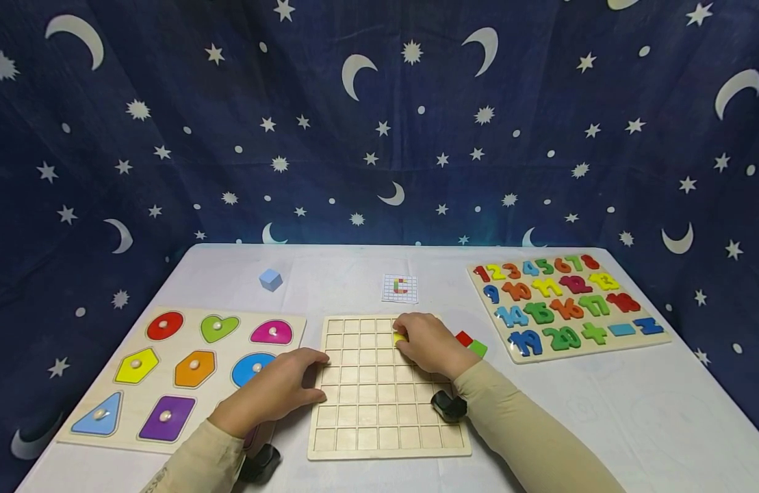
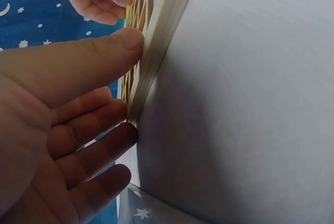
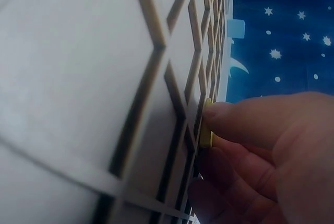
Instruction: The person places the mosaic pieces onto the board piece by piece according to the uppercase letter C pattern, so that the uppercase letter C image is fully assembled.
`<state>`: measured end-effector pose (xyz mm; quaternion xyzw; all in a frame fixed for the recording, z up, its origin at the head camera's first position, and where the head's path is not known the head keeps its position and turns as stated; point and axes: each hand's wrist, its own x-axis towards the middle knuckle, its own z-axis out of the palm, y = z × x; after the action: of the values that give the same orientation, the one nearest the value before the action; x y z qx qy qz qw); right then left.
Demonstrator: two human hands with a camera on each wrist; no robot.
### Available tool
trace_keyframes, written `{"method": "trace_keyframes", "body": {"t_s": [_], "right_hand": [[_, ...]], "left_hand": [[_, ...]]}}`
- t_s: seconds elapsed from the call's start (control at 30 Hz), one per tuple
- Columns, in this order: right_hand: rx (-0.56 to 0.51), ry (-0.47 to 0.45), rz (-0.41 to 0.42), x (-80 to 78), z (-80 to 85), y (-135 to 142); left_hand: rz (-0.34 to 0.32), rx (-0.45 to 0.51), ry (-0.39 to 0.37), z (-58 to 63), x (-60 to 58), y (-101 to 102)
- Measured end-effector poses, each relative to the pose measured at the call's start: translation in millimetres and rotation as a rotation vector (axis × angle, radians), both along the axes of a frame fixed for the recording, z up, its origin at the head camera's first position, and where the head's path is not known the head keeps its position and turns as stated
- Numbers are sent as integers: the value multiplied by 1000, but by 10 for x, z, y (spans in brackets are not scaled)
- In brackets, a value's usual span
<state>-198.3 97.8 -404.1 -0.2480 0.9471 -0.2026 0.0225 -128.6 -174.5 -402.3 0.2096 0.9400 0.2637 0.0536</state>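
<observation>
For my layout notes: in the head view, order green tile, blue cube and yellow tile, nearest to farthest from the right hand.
1. Yellow tile, pinched in the right hand.
2. Green tile, to the hand's right.
3. Blue cube, back left.

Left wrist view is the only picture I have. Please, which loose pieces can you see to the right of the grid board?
Observer: In the head view, a red piece and a green piece lie close together there.

Operator: Thank you. I see only a bit of yellow; where on the board is the yellow piece?

Observer: The yellow piece is near the far edge of the grid board, a little right of its middle.
</observation>
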Motion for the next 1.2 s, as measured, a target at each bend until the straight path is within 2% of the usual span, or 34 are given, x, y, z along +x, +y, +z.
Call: {"method": "trace_keyframes", "body": {"t_s": [0.2,0.47,0.6,0.8,1.03,1.2], "right_hand": [[-2,-7,-10,11,7,-4],[18,-66,-40,39,36,19],[-13,-84,-43,44,64,72],[-83,-121,-66,44,145,229],[-56,-107,-111,50,177,490],[-35,-143,-171,48,159,652]], "left_hand": [[9,2,-6,-1,2,-3],[26,1,-20,-15,-16,11],[34,5,-26,-13,-15,14],[50,3,-35,-6,-3,21],[50,-2,-32,-15,-3,26],[45,2,-32,-14,-8,20]]}}
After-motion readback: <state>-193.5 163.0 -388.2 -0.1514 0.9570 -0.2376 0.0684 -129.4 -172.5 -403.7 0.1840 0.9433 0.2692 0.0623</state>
